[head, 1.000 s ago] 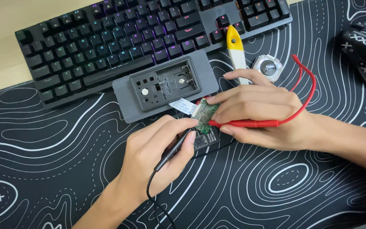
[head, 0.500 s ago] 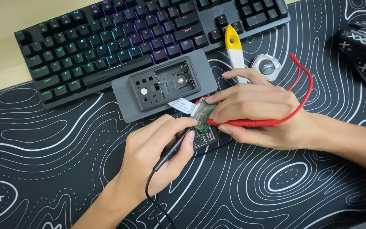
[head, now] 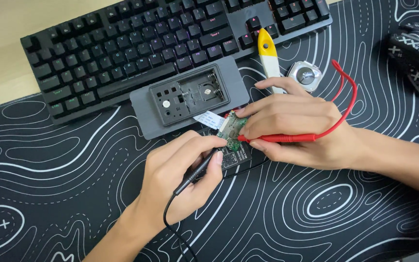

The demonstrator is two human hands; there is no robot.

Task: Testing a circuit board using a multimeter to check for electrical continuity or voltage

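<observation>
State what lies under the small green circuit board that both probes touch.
Under the green circuit board a flat black part shows, resting on the patterned desk mat. The right hand and left hand cover the rest, so its full shape stays hidden.

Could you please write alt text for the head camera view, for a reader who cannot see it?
Two hands press test probes to a small green circuit board: the left hand holds a black probe, the right hand a red probe. They work on a black patterned desk mat, with a grey open casing and a keyboard behind.
</observation>
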